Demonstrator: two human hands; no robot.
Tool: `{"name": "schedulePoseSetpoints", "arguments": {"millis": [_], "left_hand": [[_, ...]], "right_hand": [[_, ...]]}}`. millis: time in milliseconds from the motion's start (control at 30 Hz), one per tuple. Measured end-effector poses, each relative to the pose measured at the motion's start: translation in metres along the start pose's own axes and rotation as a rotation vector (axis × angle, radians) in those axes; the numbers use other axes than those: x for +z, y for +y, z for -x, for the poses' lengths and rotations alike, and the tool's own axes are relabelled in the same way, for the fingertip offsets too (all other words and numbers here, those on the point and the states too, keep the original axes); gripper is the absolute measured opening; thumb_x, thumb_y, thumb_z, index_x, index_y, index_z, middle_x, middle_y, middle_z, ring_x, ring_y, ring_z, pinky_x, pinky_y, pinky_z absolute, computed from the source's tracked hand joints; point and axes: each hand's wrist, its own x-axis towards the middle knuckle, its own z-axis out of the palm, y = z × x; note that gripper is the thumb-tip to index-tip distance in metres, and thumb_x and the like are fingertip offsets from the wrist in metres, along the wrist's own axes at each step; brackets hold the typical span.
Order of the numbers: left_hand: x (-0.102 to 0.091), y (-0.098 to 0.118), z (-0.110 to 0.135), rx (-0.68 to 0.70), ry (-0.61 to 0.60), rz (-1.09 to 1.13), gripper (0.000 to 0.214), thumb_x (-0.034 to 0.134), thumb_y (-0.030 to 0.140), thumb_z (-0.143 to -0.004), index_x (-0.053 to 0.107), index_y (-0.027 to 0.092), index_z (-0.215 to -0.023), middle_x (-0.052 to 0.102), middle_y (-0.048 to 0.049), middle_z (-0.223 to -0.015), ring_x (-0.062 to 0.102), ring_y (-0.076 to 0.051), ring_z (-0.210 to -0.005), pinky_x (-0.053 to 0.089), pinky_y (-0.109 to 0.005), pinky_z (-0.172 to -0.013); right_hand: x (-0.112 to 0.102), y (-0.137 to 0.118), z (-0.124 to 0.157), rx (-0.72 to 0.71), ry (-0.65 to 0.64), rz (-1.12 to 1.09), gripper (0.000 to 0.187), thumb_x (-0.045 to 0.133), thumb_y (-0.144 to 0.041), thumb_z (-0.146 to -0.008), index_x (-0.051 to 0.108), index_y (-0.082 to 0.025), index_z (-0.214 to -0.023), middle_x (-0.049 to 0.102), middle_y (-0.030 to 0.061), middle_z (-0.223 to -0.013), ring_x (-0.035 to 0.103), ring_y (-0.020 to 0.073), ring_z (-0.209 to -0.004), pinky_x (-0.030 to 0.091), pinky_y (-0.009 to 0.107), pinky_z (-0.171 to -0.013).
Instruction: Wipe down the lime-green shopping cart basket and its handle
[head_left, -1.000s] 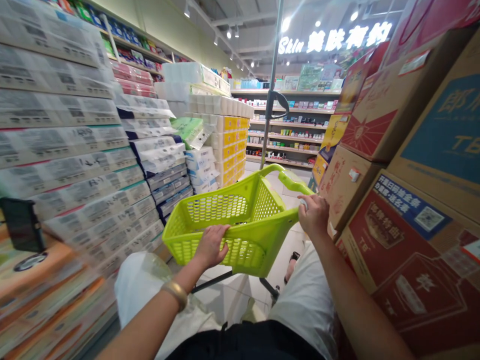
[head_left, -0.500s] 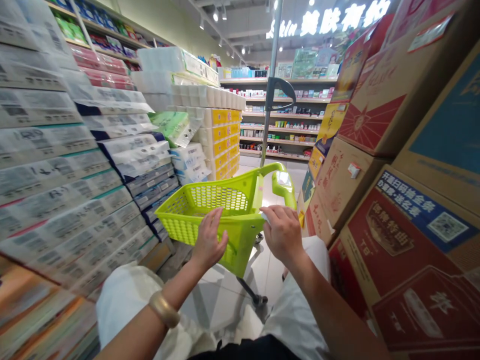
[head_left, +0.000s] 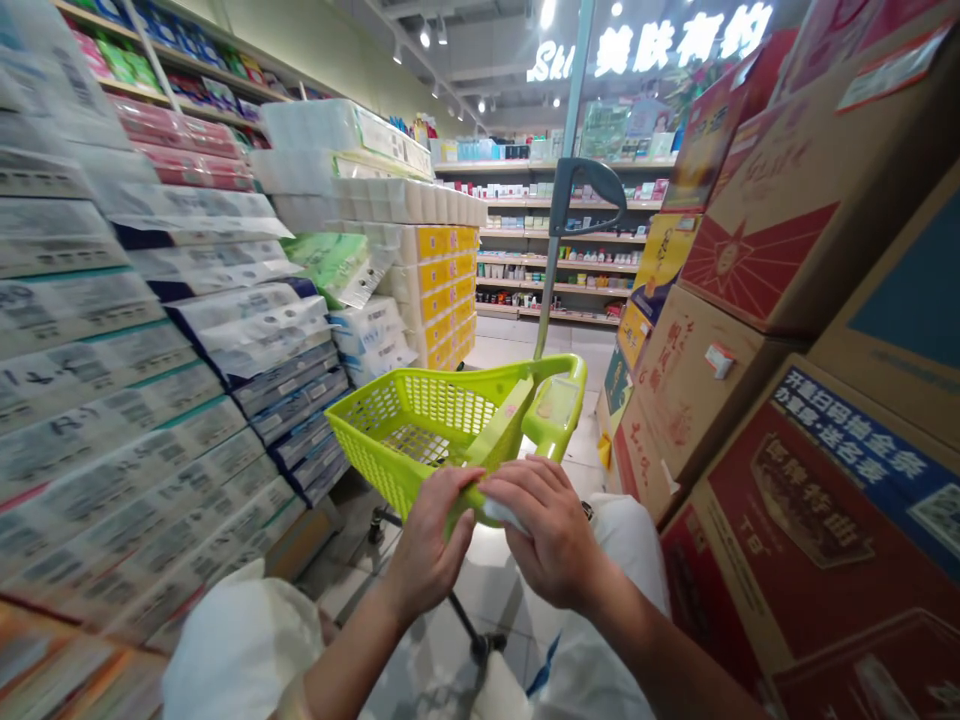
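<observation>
Passage narrow. Stacked tissue packs wall off the left; cardboard boxes crowd the right, near the right hand. The green basket fills the gap between them, open from above. Its upright handle pole stands at the far side. Bare floor lies beyond.

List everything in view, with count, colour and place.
basket: one, lime green, on the floor mid-aisle
pull handle: one, grey, rising at the basket's far end
paper packs: many, mostly white, stacked at left
yellow packs: one stack, beyond the basket
cardboard boxes: several, brown and red, stacked at right
shelves: several, stocked, far wall
sign: one, lit white, top
left hand: one, gripping the basket's near corner
right hand: one, on that same corner
</observation>
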Motion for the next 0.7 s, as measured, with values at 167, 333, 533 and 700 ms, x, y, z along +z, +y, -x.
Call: {"name": "schedulePoseSetpoints", "arguments": {"millis": [167,333,533,700], "left_hand": [[-0.001,-0.006,0.008,-0.048,0.123,-0.019,0.027,0.038,0.031,-0.094,0.060,0.023,-0.108,0.065,-0.0078,-0.104,0.059,-0.023,-0.101,0.046,-0.041,-0.094],[-0.015,-0.009,0.017,-0.088,0.125,-0.016,0.024,0.041,0.031,-0.093,0.063,0.025,-0.101,0.065,-0.0061,-0.103,0.058,-0.023,-0.103,0.046,-0.038,-0.094],[-0.040,0.005,0.015,-0.149,0.053,-0.076,0.024,0.043,0.034,-0.092,0.063,0.026,-0.081,0.065,-0.0051,-0.090,0.060,-0.021,-0.092,0.051,-0.033,-0.082],[-0.037,0.031,0.016,-0.132,0.109,-0.221,0.020,0.046,0.034,-0.088,0.061,0.026,-0.079,0.063,-0.0052,-0.079,0.060,-0.022,-0.078,0.052,-0.034,-0.070]], "right_hand": [[-0.006,0.026,-0.003,-0.009,0.057,-0.106,0.038,0.043,-0.014,-0.086,0.055,-0.022,-0.121,0.064,0.0085,-0.111,0.057,0.0234,-0.108,0.045,0.044,-0.097],[-0.019,0.065,-0.016,0.018,0.026,-0.021,0.039,0.043,-0.010,-0.085,0.058,-0.022,-0.119,0.064,0.0085,-0.114,0.055,0.0236,-0.114,0.044,0.044,-0.101],[-0.030,0.112,-0.036,0.356,0.086,0.118,0.035,0.042,-0.015,-0.089,0.062,-0.021,-0.117,0.064,0.0107,-0.117,0.057,0.0245,-0.113,0.045,0.047,-0.101],[-0.019,0.060,-0.051,0.162,-0.185,0.030,0.036,0.051,-0.020,-0.089,0.056,-0.023,-0.125,0.062,0.0079,-0.125,0.052,0.0248,-0.121,0.040,0.047,-0.108]]}}
